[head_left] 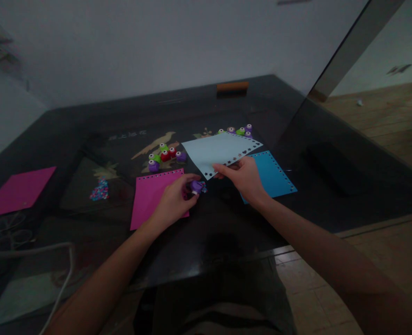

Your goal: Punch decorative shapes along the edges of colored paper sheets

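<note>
My left hand [176, 197] is closed around a small purple craft punch [196, 187], above the edge of a pink sheet [150, 199] with holes along its borders. Between thumb and fingers, my right hand [244, 176] pinches the near edge of a pale blue sheet [209, 151]. That sheet is tilted above the table, and small star and heart shapes are cut along two of its edges. Under my right hand lies a brighter blue sheet [270, 174] with punched borders. The punch is close to the pale sheet's near corner; whether they touch I cannot tell.
Several coloured punches [164, 155] stand left of the pale sheet, and more [242, 131] behind it. A heap of paper bits [100, 190] and another pink sheet [19, 190] lie left on the dark table [206, 260]. An orange-brown object [232, 88] sits at the back.
</note>
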Available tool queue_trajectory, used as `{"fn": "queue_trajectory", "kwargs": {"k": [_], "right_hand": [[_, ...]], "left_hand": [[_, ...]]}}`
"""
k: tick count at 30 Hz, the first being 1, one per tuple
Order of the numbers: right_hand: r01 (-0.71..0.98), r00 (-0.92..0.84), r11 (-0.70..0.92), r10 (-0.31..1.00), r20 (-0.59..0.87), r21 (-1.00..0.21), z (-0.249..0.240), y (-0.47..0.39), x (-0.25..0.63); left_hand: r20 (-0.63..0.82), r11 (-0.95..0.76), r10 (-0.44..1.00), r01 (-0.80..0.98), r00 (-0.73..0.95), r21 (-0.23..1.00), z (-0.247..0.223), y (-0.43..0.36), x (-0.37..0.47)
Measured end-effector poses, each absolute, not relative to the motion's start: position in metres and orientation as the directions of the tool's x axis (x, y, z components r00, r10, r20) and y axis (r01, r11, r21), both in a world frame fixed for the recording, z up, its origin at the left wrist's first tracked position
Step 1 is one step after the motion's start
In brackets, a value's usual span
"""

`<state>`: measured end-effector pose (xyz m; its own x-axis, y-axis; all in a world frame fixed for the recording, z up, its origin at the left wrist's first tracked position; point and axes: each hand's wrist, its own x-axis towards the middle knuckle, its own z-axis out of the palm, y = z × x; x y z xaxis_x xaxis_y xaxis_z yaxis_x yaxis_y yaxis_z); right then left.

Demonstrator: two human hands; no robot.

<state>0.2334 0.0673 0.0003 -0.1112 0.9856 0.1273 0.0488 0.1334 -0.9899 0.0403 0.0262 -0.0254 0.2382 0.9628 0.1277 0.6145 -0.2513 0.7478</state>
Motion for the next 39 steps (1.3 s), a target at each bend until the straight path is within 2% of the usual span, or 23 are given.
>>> {"fn": "queue_trajectory", "kwargs": {"k": [4,11,17,23,26,34,37,39], "right_hand": [[0.047,-0.110,0.134,0.986,0.128,-0.990,0.001,0.067,0.233],[-0.012,-0.112,0.144,0.983,0.144,-0.989,0.004,0.067,0.233],[-0.051,-0.085,0.169,0.981,0.173,-0.984,0.003,0.069,0.233],[-0.041,-0.050,0.210,0.976,0.212,-0.977,0.006,0.068,0.235],[-0.025,-0.034,0.227,0.973,0.228,-0.974,0.010,0.069,0.238],[0.003,-0.135,0.249,0.960,0.247,-0.968,0.043,0.068,0.263],[-0.061,-0.090,0.249,0.963,0.254,-0.966,0.048,0.065,0.285],[-0.107,-0.015,0.192,0.981,0.194,-0.976,0.043,0.064,0.304]], "left_hand": [[0.090,-0.211,0.971,0.622,0.220,0.754,-0.024,0.026,0.040],[0.117,-0.157,0.987,0.489,0.112,0.858,-0.020,0.031,0.036],[0.025,-0.039,0.998,0.309,0.049,0.950,-0.015,0.032,0.035],[-0.086,0.086,0.996,0.014,-0.002,0.996,-0.013,0.031,0.037],[-0.057,0.058,0.998,0.006,-0.014,0.998,-0.016,0.033,0.036],[-0.031,0.031,1.000,0.083,0.004,0.996,-0.013,0.031,0.036],[-0.024,0.023,1.000,0.092,0.008,0.995,-0.009,0.029,0.037],[-0.024,0.022,1.000,0.107,0.011,0.994,-0.007,0.029,0.038]]}}
